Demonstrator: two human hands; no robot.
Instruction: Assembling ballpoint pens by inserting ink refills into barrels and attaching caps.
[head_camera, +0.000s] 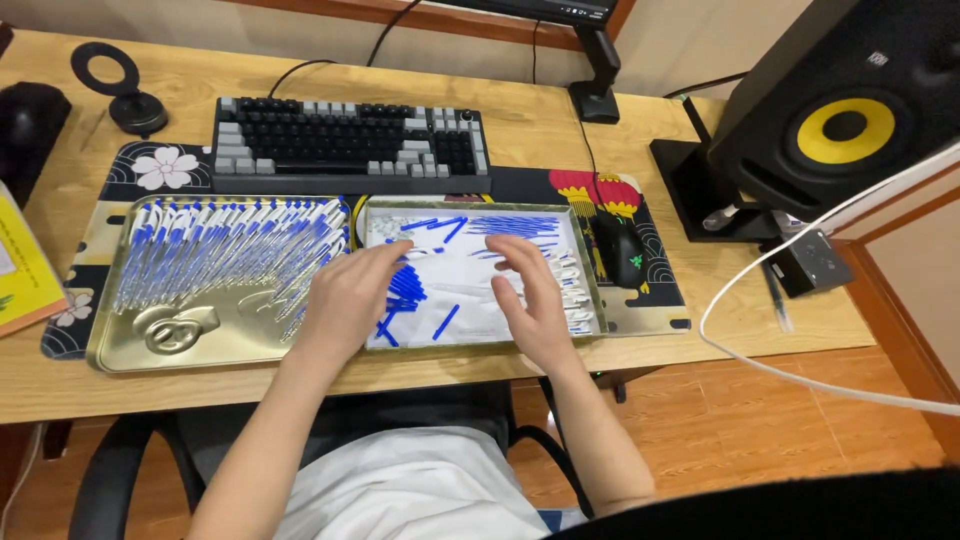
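At nine o'clock on the desk, the gold tray is already holding a long row of finished pens. The left hand and right hand are hovering with fingers spread, gripping nothing, over the white tray. Many loose blue caps, refills and white barrels at three o'clock are still waiting, so I judge much work is remaining.

Black-grey keyboard, black mouse, speaker, white cable
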